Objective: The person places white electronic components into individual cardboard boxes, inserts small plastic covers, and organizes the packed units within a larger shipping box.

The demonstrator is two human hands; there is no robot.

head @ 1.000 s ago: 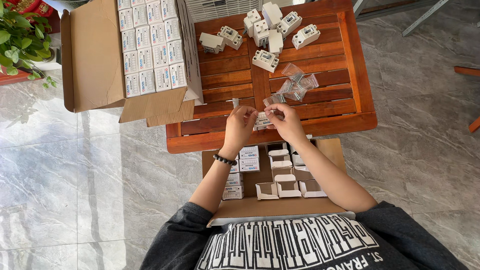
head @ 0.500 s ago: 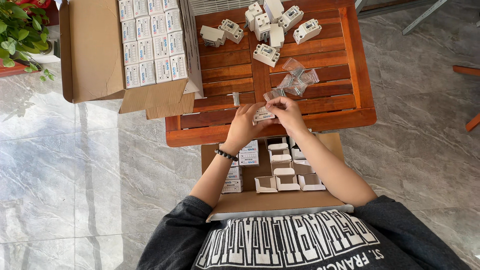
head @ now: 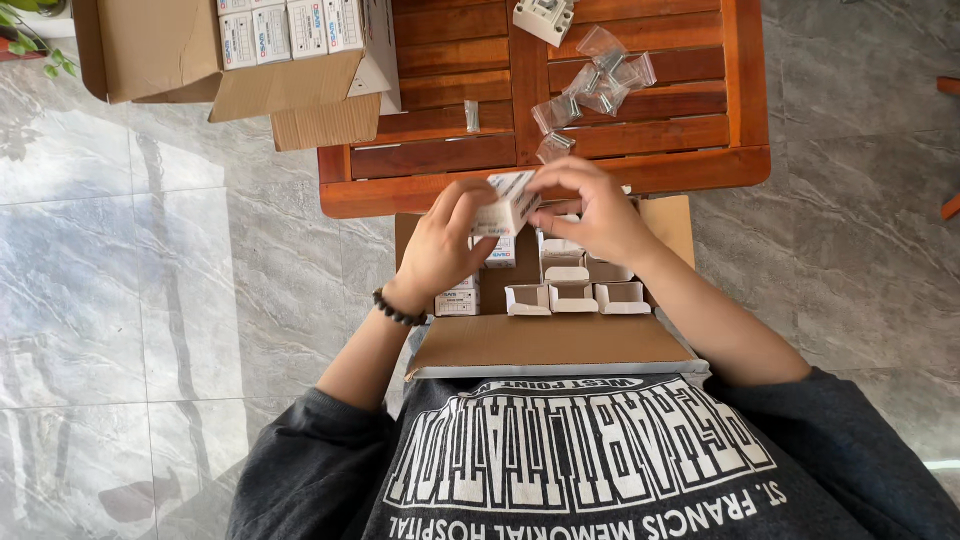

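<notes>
**Both hands grip one small white carton**

Together, the left hand (head: 445, 240) and right hand (head: 590, 212) clamp a small white carton (head: 508, 203), fingers closed on its opposite ends. It is held tilted above the open cardboard box (head: 550, 340) in the lap, just before the wooden table's (head: 450, 155) edge. Open-topped white cartons (head: 572, 296) stand inside that box. Clear plastic bags (head: 595, 85) lie on the table, well apart.

floor: grey marble tiles (head: 150, 300) | furniture: slatted wooden table (head: 440, 155) | light: daylight
</notes>
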